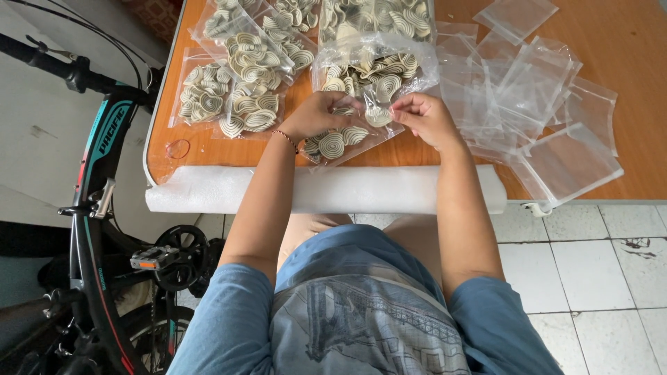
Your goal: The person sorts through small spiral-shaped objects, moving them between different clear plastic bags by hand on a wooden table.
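While both hands pinch the mouth of one clear bag of spiral pieces (361,104), left hand (316,114) and right hand (424,118) each keep a pressed-together grip on its edge; filled bags (240,69) lie left of it, empty bags (535,97) right, foam roll (326,189) nearer, all on the tabletop (625,42)
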